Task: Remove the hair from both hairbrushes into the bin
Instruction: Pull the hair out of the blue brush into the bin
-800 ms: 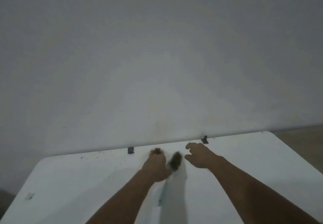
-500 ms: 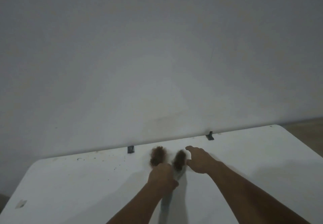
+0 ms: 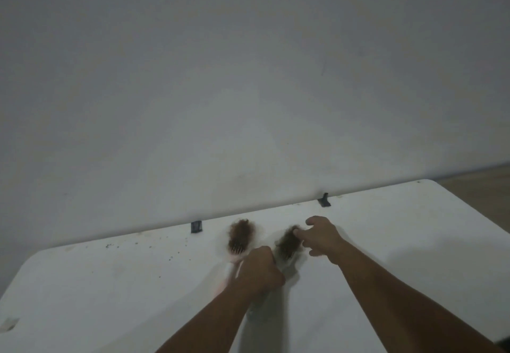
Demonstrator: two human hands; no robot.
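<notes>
Two hairbrushes lie side by side on the white table (image 3: 400, 242), both matted with brown hair. The left hairbrush (image 3: 240, 238) has a pale pink handle that runs toward me beside my left hand. The right hairbrush (image 3: 287, 243) has a white handle, and my left hand (image 3: 260, 270) is closed in a fist over it. My right hand (image 3: 321, 237) hovers at that brush's head with fingers spread, the index fingertip touching the hair. No bin is in view.
Two bits of black tape (image 3: 196, 226) (image 3: 324, 200) sit on the table's far edge against the plain grey wall. Dark specks (image 3: 171, 256) dot the tabletop left of the brushes. Wooden floor (image 3: 480, 187) shows past the right corner.
My left hand slid back toward me along the handle, uncovering both brush heads. My right hand moved left onto the right brush's hair. The view shifted slightly.
</notes>
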